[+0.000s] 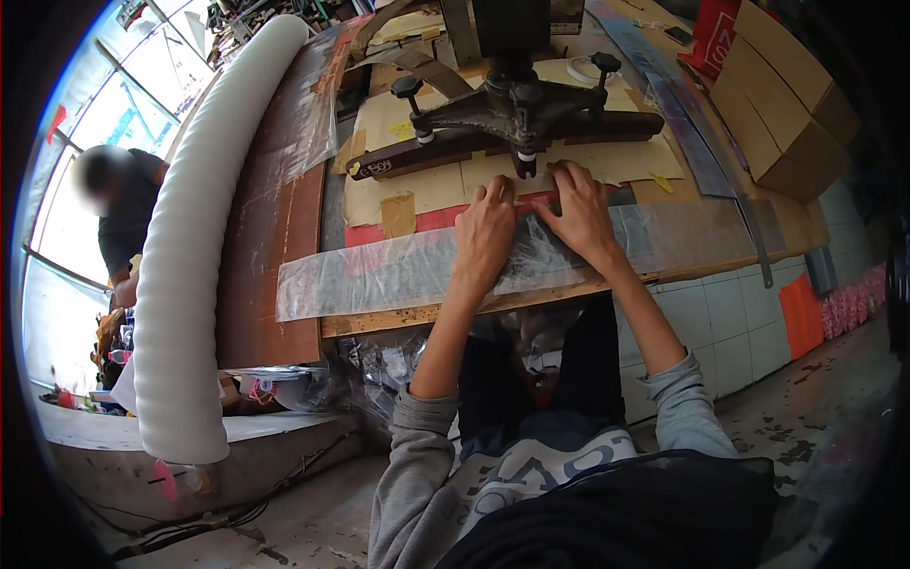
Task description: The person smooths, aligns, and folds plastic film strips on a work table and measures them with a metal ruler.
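Observation:
Both hands are at the near side of a cardboard-covered press bed (427,185), just below a dark metal press head (521,104). My left hand (486,232) has its fingers curled down near a red strip (408,230); whether it grips anything is hidden. To its right, my right hand (580,213) has its thumb spread from bent fingers, and its fingertips touch the bed's edge. Clear plastic film (370,280) lies along the table's front edge, under both wrists. A dark bar (607,126) crosses the bed beyond the fingertips.
A long white foam roll (209,237) stretches along the left beside a brown board (275,228). At the right stand a cardboard box (782,104) and a metal ruler (756,237). Another person (128,204) is at the far left. A red bag (711,38) sits behind the box.

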{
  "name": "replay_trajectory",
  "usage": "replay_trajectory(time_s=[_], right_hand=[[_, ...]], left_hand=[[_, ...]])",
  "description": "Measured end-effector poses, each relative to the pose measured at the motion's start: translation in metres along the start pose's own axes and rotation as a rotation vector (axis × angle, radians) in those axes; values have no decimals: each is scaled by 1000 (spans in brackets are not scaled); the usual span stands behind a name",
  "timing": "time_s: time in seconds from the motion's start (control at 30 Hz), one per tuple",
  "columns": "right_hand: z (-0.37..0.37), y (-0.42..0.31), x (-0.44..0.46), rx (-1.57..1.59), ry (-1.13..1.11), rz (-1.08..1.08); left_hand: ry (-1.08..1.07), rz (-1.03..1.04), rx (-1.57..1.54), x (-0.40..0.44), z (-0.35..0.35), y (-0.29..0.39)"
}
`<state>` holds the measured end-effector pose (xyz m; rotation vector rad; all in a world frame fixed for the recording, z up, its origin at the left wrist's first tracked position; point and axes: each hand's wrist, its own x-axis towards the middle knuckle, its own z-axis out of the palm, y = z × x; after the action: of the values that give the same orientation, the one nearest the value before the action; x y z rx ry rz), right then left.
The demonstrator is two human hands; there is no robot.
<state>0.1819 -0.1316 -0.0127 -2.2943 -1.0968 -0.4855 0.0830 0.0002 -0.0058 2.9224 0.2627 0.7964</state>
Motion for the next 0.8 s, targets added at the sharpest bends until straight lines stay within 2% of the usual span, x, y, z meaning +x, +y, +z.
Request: replay_trajectory(time_s=[0.2, 0.3, 0.47, 0.7, 0.8], right_hand=[[1, 2, 0, -41, -59, -76], [-1, 2, 3, -2, -103, -25], [7, 11, 5, 58, -49, 10], [1, 20, 12, 287, -135, 182], [-14, 14, 10, 254, -80, 159]], left_hand=[[-33, -37, 7, 2, -5, 4], [-67, -84, -3, 3, -4, 4], [-89, -113, -43, 3, -4, 1], [-3, -124, -150, 1, -4, 0], [24, -196, -220, 0, -7, 3]])
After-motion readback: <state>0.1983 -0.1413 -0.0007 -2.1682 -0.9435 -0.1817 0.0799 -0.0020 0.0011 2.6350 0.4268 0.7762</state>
